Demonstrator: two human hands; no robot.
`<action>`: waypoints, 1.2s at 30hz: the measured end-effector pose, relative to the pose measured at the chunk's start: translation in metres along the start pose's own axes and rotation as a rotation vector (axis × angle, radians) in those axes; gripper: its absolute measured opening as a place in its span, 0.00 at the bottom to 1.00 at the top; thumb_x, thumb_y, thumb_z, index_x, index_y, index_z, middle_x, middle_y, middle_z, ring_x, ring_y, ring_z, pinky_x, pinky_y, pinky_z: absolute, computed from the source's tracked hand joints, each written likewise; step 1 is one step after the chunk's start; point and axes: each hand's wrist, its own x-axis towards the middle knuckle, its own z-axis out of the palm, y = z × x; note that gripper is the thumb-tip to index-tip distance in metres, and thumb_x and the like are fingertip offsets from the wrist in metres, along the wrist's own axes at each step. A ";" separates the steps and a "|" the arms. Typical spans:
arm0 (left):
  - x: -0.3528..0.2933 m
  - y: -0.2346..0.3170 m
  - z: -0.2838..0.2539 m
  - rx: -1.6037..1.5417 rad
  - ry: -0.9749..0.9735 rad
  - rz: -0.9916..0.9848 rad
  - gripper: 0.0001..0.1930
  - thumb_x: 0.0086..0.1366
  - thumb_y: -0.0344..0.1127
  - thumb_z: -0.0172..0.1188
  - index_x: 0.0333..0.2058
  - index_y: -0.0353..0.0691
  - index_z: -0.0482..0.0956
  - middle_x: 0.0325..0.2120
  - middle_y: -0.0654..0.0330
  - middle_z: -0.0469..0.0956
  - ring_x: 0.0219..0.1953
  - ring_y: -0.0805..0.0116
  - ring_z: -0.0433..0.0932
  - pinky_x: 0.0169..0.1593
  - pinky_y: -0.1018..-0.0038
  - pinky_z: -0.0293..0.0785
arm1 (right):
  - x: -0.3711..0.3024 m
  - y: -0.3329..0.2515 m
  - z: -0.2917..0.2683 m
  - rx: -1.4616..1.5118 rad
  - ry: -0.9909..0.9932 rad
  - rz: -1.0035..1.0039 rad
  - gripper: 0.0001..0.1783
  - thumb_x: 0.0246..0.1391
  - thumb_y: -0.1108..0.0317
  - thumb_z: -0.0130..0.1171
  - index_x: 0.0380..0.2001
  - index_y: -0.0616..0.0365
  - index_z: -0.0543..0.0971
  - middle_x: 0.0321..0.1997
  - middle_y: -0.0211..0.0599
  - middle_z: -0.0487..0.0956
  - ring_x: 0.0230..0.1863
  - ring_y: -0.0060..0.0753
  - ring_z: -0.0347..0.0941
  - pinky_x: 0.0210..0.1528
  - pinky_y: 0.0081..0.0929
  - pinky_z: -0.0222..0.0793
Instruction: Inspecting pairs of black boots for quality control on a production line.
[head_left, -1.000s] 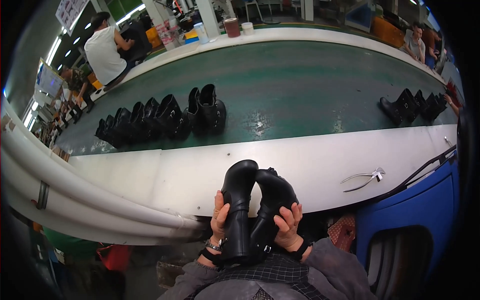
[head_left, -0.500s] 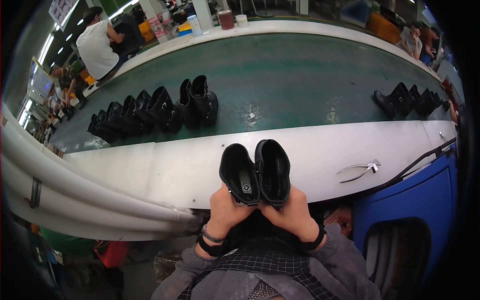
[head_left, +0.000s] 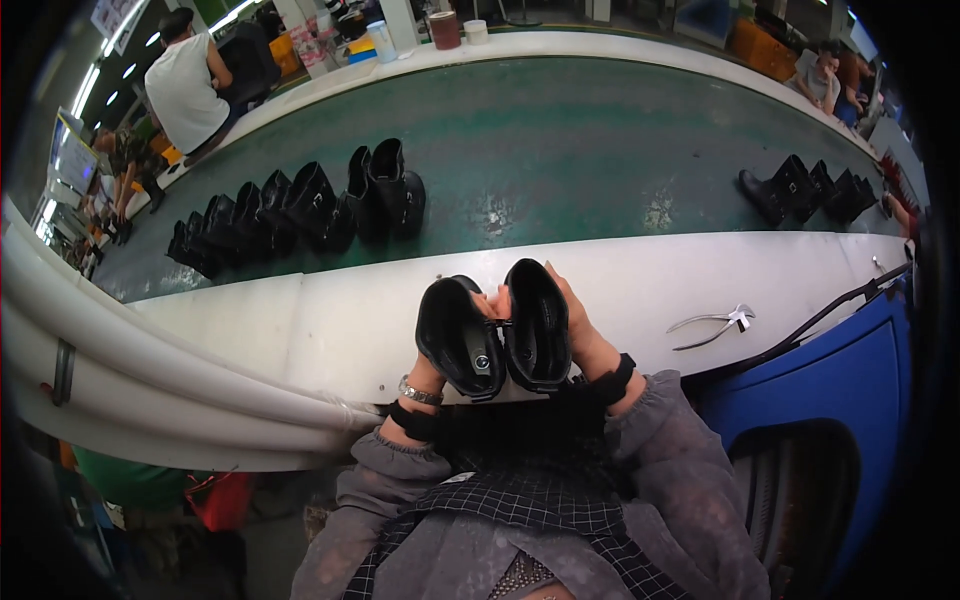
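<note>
Two black boots, a left boot [head_left: 458,340] and a right boot [head_left: 537,325], stand side by side at the near edge of a white ledge, open tops facing me. Inside the left one a pale strip with a round metal piece shows. My left hand [head_left: 428,376] grips the left boot; most of it is hidden behind the shaft, and some fingertips show between the two boots. Along the outer side of the right boot, my right hand [head_left: 590,338] is wrapped, its fingers partly hidden. Metal pincers [head_left: 715,326] lie on the ledge to the right.
Beyond the ledge, a green belt [head_left: 560,150] carries a row of black boots [head_left: 270,210] at left and more boots [head_left: 800,190] at right. White pipes [head_left: 200,370] run at left; a blue machine housing [head_left: 800,380] stands at right. People sit along the far side.
My hands have shifted from the near side of the boots up along their sides, the right one round the outer side. The boots have moved slightly away and to the left.
</note>
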 end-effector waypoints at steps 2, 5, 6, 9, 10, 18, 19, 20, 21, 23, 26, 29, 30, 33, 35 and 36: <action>0.000 -0.011 -0.012 -0.087 -0.058 0.161 0.17 0.62 0.45 0.57 0.32 0.34 0.72 0.33 0.56 0.74 0.37 0.66 0.74 0.43 0.73 0.71 | 0.001 0.023 0.012 -0.171 0.252 -0.261 0.25 0.58 0.50 0.46 0.22 0.63 0.75 0.26 0.42 0.77 0.29 0.33 0.73 0.31 0.28 0.68; -0.013 -0.024 -0.017 0.008 0.278 0.185 0.20 0.65 0.48 0.54 0.41 0.34 0.70 0.35 0.55 0.75 0.39 0.65 0.74 0.46 0.71 0.72 | -0.012 0.007 -0.011 -0.107 0.411 -0.231 0.30 0.63 0.45 0.38 0.21 0.61 0.72 0.16 0.33 0.73 0.18 0.24 0.69 0.22 0.23 0.65; -0.019 -0.020 -0.015 0.032 0.509 0.274 0.23 0.67 0.49 0.52 0.48 0.33 0.69 0.38 0.56 0.75 0.42 0.64 0.75 0.49 0.70 0.72 | -0.016 -0.009 -0.010 -0.258 0.501 -0.256 0.32 0.66 0.43 0.32 0.25 0.60 0.71 0.17 0.32 0.74 0.19 0.22 0.69 0.23 0.23 0.65; -0.028 -0.026 -0.031 0.013 0.539 0.368 0.23 0.70 0.48 0.49 0.53 0.34 0.66 0.42 0.58 0.75 0.45 0.66 0.75 0.53 0.70 0.70 | -0.025 -0.025 -0.020 -0.316 0.841 -0.339 0.36 0.67 0.43 0.27 0.25 0.62 0.74 0.21 0.33 0.75 0.23 0.24 0.71 0.30 0.25 0.68; -0.029 -0.030 -0.030 0.009 0.538 0.375 0.23 0.70 0.48 0.49 0.53 0.34 0.66 0.42 0.58 0.75 0.45 0.66 0.75 0.53 0.70 0.70 | -0.026 -0.026 -0.024 -0.406 0.908 -0.459 0.36 0.67 0.43 0.28 0.29 0.63 0.75 0.24 0.32 0.76 0.24 0.24 0.71 0.31 0.25 0.69; -0.029 -0.042 -0.018 0.531 0.680 0.324 0.24 0.74 0.48 0.37 0.51 0.31 0.67 0.45 0.55 0.73 0.46 0.68 0.73 0.52 0.72 0.71 | -0.034 -0.005 -0.002 -0.436 0.764 -0.508 0.32 0.67 0.43 0.27 0.34 0.62 0.70 0.32 0.33 0.68 0.35 0.27 0.64 0.39 0.26 0.61; -0.029 -0.044 -0.014 0.813 0.739 0.315 0.26 0.74 0.50 0.34 0.50 0.30 0.68 0.43 0.55 0.74 0.44 0.68 0.74 0.51 0.72 0.71 | -0.034 -0.008 0.004 -0.522 0.779 -0.502 0.29 0.68 0.46 0.30 0.33 0.61 0.70 0.31 0.32 0.67 0.35 0.25 0.63 0.39 0.25 0.60; -0.029 -0.046 -0.011 0.812 0.741 0.322 0.26 0.74 0.50 0.34 0.50 0.30 0.68 0.43 0.55 0.74 0.44 0.68 0.74 0.51 0.72 0.71 | -0.034 -0.010 0.009 -0.522 0.777 -0.508 0.29 0.68 0.46 0.30 0.33 0.61 0.70 0.31 0.32 0.67 0.35 0.25 0.63 0.39 0.25 0.60; -0.028 -0.043 -0.009 0.673 0.762 0.305 0.28 0.74 0.52 0.32 0.48 0.30 0.69 0.41 0.55 0.75 0.43 0.68 0.74 0.51 0.72 0.72 | -0.033 -0.009 0.014 -0.508 0.794 -0.502 0.28 0.68 0.47 0.31 0.32 0.61 0.69 0.31 0.32 0.67 0.35 0.25 0.63 0.39 0.25 0.60; -0.027 -0.037 -0.004 0.457 0.799 0.306 0.31 0.74 0.55 0.30 0.47 0.30 0.70 0.39 0.56 0.76 0.41 0.68 0.75 0.50 0.73 0.72 | -0.032 -0.011 0.022 -0.426 0.790 -0.504 0.26 0.68 0.49 0.32 0.32 0.61 0.69 0.31 0.33 0.68 0.35 0.25 0.64 0.41 0.25 0.60; -0.024 -0.038 -0.001 0.532 0.775 0.327 0.31 0.73 0.55 0.31 0.48 0.30 0.70 0.40 0.56 0.76 0.42 0.67 0.75 0.50 0.73 0.72 | -0.037 -0.016 0.018 -0.383 0.757 -0.466 0.26 0.68 0.49 0.32 0.34 0.61 0.70 0.32 0.34 0.69 0.36 0.27 0.64 0.42 0.27 0.60; -0.019 -0.026 0.000 0.253 0.626 0.283 0.25 0.73 0.51 0.38 0.48 0.31 0.71 0.41 0.55 0.76 0.43 0.66 0.75 0.50 0.72 0.72 | -0.036 -0.012 0.015 -0.518 0.767 -0.531 0.25 0.68 0.51 0.31 0.37 0.61 0.70 0.34 0.36 0.70 0.37 0.29 0.65 0.43 0.28 0.61; -0.017 -0.024 0.002 0.250 0.624 0.289 0.25 0.73 0.51 0.38 0.48 0.31 0.71 0.41 0.55 0.76 0.43 0.66 0.75 0.50 0.72 0.72 | -0.036 -0.010 0.014 -0.520 0.767 -0.537 0.25 0.68 0.51 0.31 0.37 0.61 0.70 0.34 0.36 0.70 0.37 0.29 0.65 0.43 0.28 0.61; -0.007 -0.027 0.012 0.565 0.550 0.372 0.30 0.73 0.53 0.31 0.42 0.31 0.75 0.36 0.52 0.79 0.37 0.64 0.78 0.41 0.71 0.74 | -0.041 0.000 0.007 -0.285 0.532 -0.365 0.27 0.68 0.52 0.30 0.48 0.64 0.71 0.41 0.40 0.71 0.44 0.35 0.66 0.49 0.29 0.61; -0.011 -0.066 -0.032 -0.186 0.145 0.257 0.24 0.72 0.47 0.38 0.52 0.33 0.70 0.43 0.52 0.76 0.44 0.61 0.78 0.50 0.71 0.74 | -0.032 0.001 0.016 -0.070 0.250 -0.261 0.28 0.67 0.51 0.33 0.51 0.65 0.69 0.47 0.44 0.72 0.51 0.38 0.66 0.55 0.29 0.60; -0.006 -0.049 -0.008 0.237 0.255 0.282 0.20 0.70 0.43 0.44 0.50 0.32 0.71 0.44 0.52 0.75 0.45 0.60 0.75 0.50 0.69 0.72 | -0.028 0.012 0.008 -0.041 0.138 -0.256 0.27 0.67 0.51 0.33 0.51 0.65 0.69 0.49 0.45 0.71 0.53 0.39 0.65 0.56 0.29 0.60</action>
